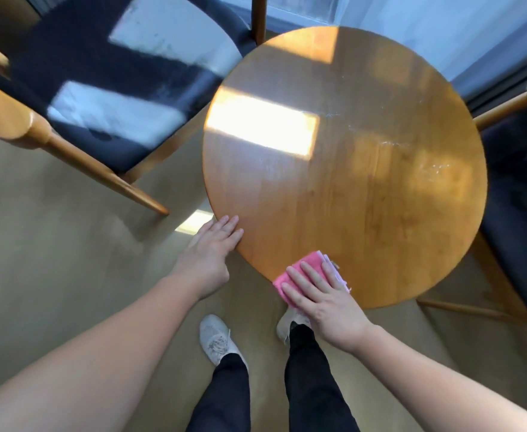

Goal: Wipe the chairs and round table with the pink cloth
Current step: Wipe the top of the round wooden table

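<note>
Right hand [321, 302] lies flat, fingers spread, pressing my pink cloth [299, 269] onto the round tabletop's [365, 182] near edge, left hand [212, 247] open on the rim, dark-cushioned chairs [106, 88] flanking both sides.

We look straight down on a round wooden table [365, 182]. At its six o'clock edge, our right hand [321, 302] lies flat, fingers spread, pressing a folded pink cloth [302, 265] onto the wood. At seven o'clock, our left hand [209, 251] rests open against the rim. A dark-cushioned chair [106, 88] stands at ten o'clock, another chair [517, 213] at three o'clock. White sneakers [217, 338] show below.
</note>
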{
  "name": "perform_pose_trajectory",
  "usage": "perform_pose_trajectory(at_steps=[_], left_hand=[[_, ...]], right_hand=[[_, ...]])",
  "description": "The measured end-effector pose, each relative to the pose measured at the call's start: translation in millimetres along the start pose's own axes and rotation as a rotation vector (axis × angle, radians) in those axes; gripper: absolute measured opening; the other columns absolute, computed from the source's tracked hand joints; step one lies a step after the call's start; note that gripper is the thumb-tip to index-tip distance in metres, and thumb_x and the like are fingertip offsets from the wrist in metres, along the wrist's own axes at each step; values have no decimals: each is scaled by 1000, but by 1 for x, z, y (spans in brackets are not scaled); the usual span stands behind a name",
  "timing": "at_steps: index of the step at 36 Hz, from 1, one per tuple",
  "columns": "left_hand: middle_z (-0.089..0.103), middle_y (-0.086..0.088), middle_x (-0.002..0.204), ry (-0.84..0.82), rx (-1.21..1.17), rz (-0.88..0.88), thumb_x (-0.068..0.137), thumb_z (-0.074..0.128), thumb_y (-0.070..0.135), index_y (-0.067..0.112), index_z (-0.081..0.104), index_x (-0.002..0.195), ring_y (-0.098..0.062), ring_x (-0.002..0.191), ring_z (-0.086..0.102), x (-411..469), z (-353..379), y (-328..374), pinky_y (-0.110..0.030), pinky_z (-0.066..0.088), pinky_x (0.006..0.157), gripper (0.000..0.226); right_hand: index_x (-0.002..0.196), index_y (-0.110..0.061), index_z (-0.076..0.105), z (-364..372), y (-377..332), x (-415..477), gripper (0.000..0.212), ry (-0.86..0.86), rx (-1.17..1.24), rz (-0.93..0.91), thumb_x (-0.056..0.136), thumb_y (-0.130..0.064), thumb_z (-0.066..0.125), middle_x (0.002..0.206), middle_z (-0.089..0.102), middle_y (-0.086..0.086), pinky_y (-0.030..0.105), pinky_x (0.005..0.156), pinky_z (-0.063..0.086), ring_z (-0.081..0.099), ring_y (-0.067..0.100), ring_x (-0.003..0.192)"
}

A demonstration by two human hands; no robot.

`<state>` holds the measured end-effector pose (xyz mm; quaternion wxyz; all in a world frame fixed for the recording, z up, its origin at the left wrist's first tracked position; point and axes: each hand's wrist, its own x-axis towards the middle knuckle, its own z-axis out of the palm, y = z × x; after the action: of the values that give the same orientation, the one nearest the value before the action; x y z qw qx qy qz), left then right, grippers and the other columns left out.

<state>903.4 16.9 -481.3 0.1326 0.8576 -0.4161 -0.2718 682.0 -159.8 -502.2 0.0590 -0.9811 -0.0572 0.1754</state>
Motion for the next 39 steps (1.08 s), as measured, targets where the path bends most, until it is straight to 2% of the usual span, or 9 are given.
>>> perform_pose_trajectory(at_steps=[5, 10, 13, 15, 21, 26, 30, 34, 39], left_hand=[[24, 0, 155, 102, -22, -46, 72, 46, -7, 14, 42, 142, -11, 145, 15, -11, -5, -8, -12, -13, 110, 73], [22, 3, 156, 122, 3, -68, 76, 45, -5, 17, 39, 144, -10, 145, 14, -15, -14, -23, -16, -8, 113, 71], [24, 1, 156, 142, 19, -93, 77, 45, -5, 15, 40, 143, -11, 145, 15, -17, -22, -33, -18, -4, 114, 70], [25, 1, 155, 152, 17, -105, 77, 46, -5, 14, 40, 143, -11, 144, 16, -19, -26, -40, -20, -2, 116, 69], [25, 1, 155, 162, 5, -144, 78, 45, -5, 15, 39, 144, -10, 144, 17, -20, -35, -53, -20, -2, 116, 69], [23, 3, 156, 156, -12, -198, 78, 44, -4, 17, 38, 145, -10, 144, 16, -13, -34, -57, -22, 0, 117, 70], [8, 12, 158, 89, -31, -269, 82, 38, 2, 29, 23, 149, -11, 146, 7, -8, -26, -64, -34, 15, 117, 74], [10, 11, 158, 108, -34, -245, 81, 39, -1, 26, 25, 149, -8, 146, 5, -5, -22, -61, -28, 3, 119, 74], [12, 10, 157, 146, -38, -230, 81, 41, -2, 23, 28, 148, -3, 144, 4, 1, -22, -58, -17, -9, 114, 73]], right_hand=[[150, -20, 34, -1, -8, 21, 82, 49, 5, -2, 77, -16, 72, 155, 25, 9, 55, 117, 10, 23, 33, 143], [149, -20, 37, -15, -22, 69, 76, 57, -3, -10, 81, -28, 70, 155, 33, 9, 55, 116, 11, 29, 34, 142], [149, -22, 37, -28, -24, 101, 57, 53, -2, -22, 96, -41, 45, 154, 35, 8, 59, 116, 15, 32, 35, 142], [150, -24, 35, -39, -21, 122, 55, 10, 16, -26, 99, -45, 30, 155, 34, 7, 60, 117, 17, 29, 35, 143], [155, -31, 11, -67, 8, 182, 57, 10, 52, -31, 101, -48, 8, 163, 11, 0, 48, 117, -17, 2, 26, 150], [155, -35, 4, -87, 43, 233, 55, 35, 35, 11, 102, -49, 11, 163, 2, -4, 42, 114, -23, -8, 21, 150], [154, -40, 0, -102, 69, 277, 55, 31, 100, 61, 101, -52, 9, 163, -3, -8, 43, 114, -14, -8, 21, 150], [153, -32, 18, -120, 84, 299, 51, 107, 115, 68, 104, -44, 18, 162, 16, 4, 55, 117, -1, 7, 32, 149], [152, -23, 24, -122, 89, 305, 51, 132, 90, 55, 104, -40, 18, 160, 20, 8, 57, 117, -4, 10, 35, 148]])
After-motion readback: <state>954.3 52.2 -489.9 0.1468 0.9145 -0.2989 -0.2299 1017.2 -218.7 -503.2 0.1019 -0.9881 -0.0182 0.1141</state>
